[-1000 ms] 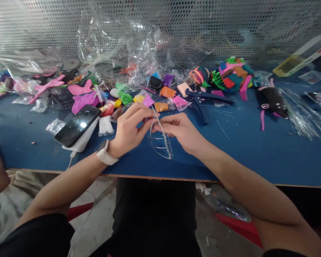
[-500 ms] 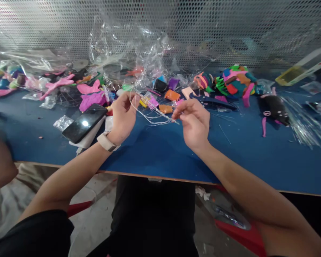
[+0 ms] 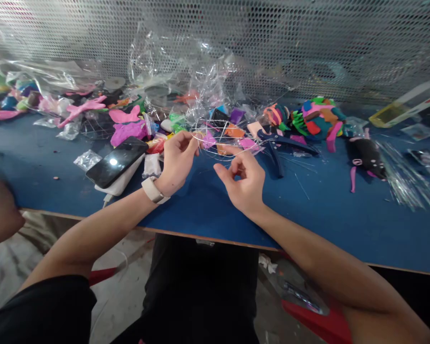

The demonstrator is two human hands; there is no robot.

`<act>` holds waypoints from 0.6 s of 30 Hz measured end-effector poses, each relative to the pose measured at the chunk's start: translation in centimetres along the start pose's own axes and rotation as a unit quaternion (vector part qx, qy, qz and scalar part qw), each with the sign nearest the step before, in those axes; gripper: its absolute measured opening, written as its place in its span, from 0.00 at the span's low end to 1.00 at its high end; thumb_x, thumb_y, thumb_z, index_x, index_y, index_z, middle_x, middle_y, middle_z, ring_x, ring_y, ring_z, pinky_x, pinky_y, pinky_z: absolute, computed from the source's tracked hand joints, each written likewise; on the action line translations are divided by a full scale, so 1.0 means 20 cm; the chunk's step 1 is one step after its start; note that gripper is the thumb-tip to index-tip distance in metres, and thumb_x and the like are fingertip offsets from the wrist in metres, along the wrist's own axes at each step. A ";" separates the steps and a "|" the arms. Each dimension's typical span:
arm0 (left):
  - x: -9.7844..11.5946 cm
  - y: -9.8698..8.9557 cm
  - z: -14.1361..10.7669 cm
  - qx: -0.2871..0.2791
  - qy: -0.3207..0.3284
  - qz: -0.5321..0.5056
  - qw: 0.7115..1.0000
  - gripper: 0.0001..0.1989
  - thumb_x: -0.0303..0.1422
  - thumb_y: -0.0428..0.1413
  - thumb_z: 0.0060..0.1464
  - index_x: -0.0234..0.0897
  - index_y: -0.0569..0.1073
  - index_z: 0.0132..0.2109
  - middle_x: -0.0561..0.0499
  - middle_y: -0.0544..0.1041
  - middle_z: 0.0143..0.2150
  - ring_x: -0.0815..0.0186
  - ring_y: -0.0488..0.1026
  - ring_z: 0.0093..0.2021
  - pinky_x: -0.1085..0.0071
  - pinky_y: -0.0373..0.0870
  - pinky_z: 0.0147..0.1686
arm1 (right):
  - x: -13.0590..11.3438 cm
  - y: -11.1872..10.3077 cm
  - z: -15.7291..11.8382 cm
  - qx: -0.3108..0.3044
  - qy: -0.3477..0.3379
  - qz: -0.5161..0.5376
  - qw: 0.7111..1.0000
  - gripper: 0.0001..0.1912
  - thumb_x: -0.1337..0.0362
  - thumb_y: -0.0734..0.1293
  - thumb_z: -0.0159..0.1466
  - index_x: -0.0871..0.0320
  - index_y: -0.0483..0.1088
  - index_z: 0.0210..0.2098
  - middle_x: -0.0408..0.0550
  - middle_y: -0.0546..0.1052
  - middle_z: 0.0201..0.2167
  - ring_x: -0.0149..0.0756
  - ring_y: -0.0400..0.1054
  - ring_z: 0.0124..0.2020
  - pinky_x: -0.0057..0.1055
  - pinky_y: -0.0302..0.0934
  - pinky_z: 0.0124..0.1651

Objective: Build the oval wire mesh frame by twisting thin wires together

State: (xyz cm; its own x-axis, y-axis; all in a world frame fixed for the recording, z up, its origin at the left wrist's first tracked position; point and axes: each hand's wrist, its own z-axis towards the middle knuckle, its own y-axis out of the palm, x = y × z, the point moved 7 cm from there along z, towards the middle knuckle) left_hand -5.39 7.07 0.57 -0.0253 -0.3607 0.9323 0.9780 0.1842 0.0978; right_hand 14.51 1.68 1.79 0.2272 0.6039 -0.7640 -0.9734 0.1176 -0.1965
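My left hand, with a pale watch band at the wrist, is closed in a pinch on thin silvery wire. The wire bends in loose loops that reach across toward the other hand. Close to the loops is my right hand, its thumb and index finger apart and the remaining fingers curled. Nothing shows gripped in it, though the wire passes near its index fingertip. Behind the hands lie small orange and purple packets. Dark blue-handled pliers rest just right of the right hand.
A black phone lies on a white block left of my hands. Pink clay shapes, crumpled clear plastic and a multicoloured clay figure line the back. Farther right are a black clay animal and a wire bundle. Another person's arm is at left.
My right hand has let go of the wire end, its thumb and index finger now parted. My left hand still pinches the wire, whose loops have spread. The pliers show more fully.
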 end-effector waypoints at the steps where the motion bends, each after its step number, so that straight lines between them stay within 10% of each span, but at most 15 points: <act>1: 0.00 0.01 -0.01 -0.005 -0.009 0.000 1.000 0.14 0.37 0.69 0.68 0.38 0.78 0.34 0.55 0.77 0.27 0.73 0.71 0.28 0.74 0.68 0.31 | 0.00 -0.02 0.02 0.009 -0.015 -0.018 1.000 0.13 0.55 0.77 0.72 0.46 0.82 0.55 0.36 0.66 0.27 0.29 0.61 0.25 0.32 0.66 0.30; 7: -0.02 0.01 0.00 -0.002 -0.071 -0.025 0.997 0.12 0.33 0.68 0.68 0.36 0.82 0.34 0.53 0.81 0.30 0.75 0.73 0.26 0.76 0.68 0.28 | 0.00 -0.05 0.03 0.065 -0.043 0.094 0.993 0.16 0.55 0.79 0.71 0.45 0.73 0.52 0.39 0.74 0.37 0.34 0.78 0.39 0.35 0.79 0.44; 13: -0.06 0.02 0.01 0.007 -0.120 -0.089 0.989 0.14 0.32 0.69 0.68 0.35 0.80 0.32 0.54 0.79 0.29 0.75 0.74 0.26 0.77 0.69 0.28 | 0.04 0.07 -0.02 -0.007 0.055 0.105 0.993 0.12 0.54 0.77 0.71 0.51 0.79 0.50 0.47 0.82 0.44 0.38 0.81 0.44 0.39 0.81 0.48; 18: -0.06 0.04 -0.03 -0.005 -0.128 -0.078 0.989 0.14 0.33 0.66 0.70 0.35 0.80 0.33 0.54 0.79 0.29 0.76 0.74 0.26 0.78 0.70 0.29 | 0.07 0.09 -0.03 -0.044 0.121 0.144 0.981 0.23 0.52 0.78 0.70 0.49 0.80 0.61 0.38 0.80 0.30 0.31 0.74 0.26 0.31 0.74 0.30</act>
State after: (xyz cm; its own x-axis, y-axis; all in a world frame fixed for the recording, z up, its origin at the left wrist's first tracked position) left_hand -4.54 7.13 -0.61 -0.2272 -0.1399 0.9638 0.9599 0.1346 0.2458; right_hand 13.19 2.30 0.04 -0.0467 0.3953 -0.9174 -0.9945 -0.1050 0.0054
